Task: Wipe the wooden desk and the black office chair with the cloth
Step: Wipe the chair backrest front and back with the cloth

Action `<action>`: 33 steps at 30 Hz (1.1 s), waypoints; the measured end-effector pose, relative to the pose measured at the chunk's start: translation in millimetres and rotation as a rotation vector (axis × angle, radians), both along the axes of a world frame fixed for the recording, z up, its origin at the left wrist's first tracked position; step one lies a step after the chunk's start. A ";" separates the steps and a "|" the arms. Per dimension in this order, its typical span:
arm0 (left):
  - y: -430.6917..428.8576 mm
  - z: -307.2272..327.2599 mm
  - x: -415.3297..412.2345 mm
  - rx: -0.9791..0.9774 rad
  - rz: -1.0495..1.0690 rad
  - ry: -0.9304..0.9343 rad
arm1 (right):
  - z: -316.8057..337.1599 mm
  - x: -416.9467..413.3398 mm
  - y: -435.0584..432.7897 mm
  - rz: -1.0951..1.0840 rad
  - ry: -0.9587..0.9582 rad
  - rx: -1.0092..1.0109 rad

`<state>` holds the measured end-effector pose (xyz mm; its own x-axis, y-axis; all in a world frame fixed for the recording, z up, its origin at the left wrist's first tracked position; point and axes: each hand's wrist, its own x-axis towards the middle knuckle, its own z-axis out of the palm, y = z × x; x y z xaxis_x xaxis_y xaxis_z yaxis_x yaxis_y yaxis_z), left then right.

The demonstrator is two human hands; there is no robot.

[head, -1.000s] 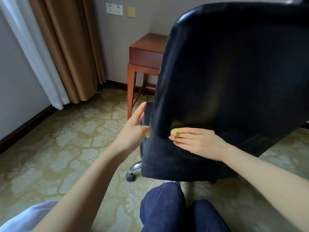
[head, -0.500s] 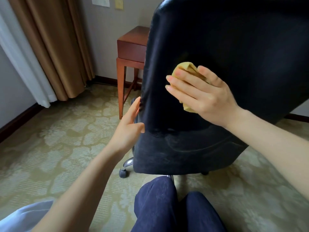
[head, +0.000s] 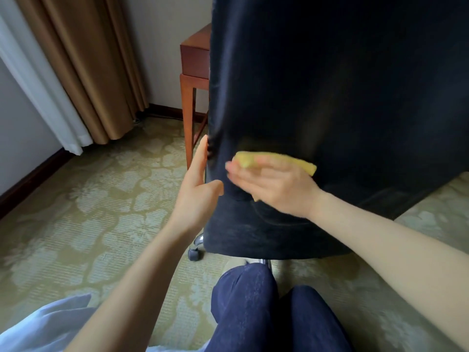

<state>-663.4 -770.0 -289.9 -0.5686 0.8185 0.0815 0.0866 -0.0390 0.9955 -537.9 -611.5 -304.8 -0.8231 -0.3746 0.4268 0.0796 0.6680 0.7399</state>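
**A:** Where is the cloth?

**B:** The yellow cloth (head: pixel 278 160) sits under the right hand (head: pixel 276 185), pressed against the lower rear face of the black office chair (head: pixel 342 97). A strip of it shows above the knuckles and a small corner shows below the palm.

**A:** Is that hand gripping it?

**B:** No. The right fingers (head: pixel 239 172) lie stretched out and flat over the cloth, pointing towards the left hand. They are blurred, so finer detail is lost.

**A:** And the left hand?

**B:** The left hand (head: pixel 200 189) is just beside the right one, at the chair back's left edge. Its fingers (head: pixel 201 153) are straight and point up along that edge, and the thumb (head: pixel 215 190) rests on the rear face. It is uncurled and holds nothing. The two hands are near each other but apart, with the cloth on the right hand's side of the gap.

**A:** What lies around them?

**B:** Beyond the left fingertips, the wooden desk (head: pixel 195 59) stands partly hidden behind the chair. Below the left wrist, a caster (head: pixel 194 254) rests on the patterned carpet (head: pixel 88 199). Further out to the left hang brown curtains (head: pixel 83 59). Below both forearms are the person's knees in dark blue trousers (head: pixel 243 301).
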 end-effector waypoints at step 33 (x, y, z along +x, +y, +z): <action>-16.1 -5.9 93.9 -0.202 -0.442 -0.295 | -10.4 128.6 -68.8 0.056 -0.208 -0.315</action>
